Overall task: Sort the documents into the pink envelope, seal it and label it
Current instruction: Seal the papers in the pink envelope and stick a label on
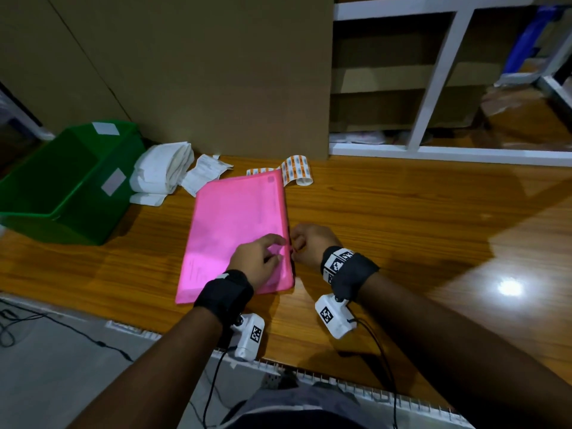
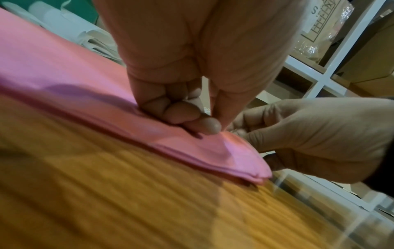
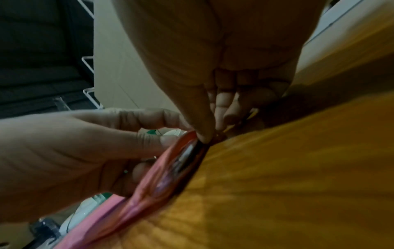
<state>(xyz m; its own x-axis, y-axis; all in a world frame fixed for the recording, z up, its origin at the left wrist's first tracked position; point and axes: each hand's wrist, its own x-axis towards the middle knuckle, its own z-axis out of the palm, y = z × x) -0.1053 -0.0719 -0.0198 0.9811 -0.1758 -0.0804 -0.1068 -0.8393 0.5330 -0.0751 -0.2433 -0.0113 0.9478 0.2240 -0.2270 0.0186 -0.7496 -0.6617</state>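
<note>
A pink envelope (image 1: 235, 224) lies flat on the wooden table (image 1: 402, 227), its long open edge facing right. My left hand (image 1: 278, 253) rests on its near right part with fingers curled. In the right wrist view the left hand (image 3: 85, 143) pinches the envelope's upper flap (image 3: 181, 139) between thumb and forefinger. My right hand (image 1: 295, 246) is just right of that edge, and its thumb and fingers (image 3: 208, 133) pinch the dark shiny strip along the envelope's opening (image 3: 185, 158). In the left wrist view the left fingertips (image 2: 192, 118) press on the envelope (image 2: 64, 67).
A strip of orange-and-white labels (image 1: 295, 170) curls behind the envelope's far corner. White folded papers (image 1: 164, 168) and a loose slip (image 1: 204, 173) lie at the back left beside a green bin (image 1: 62, 187). A cardboard panel (image 1: 216, 72) and white shelving (image 1: 433, 88) stand behind.
</note>
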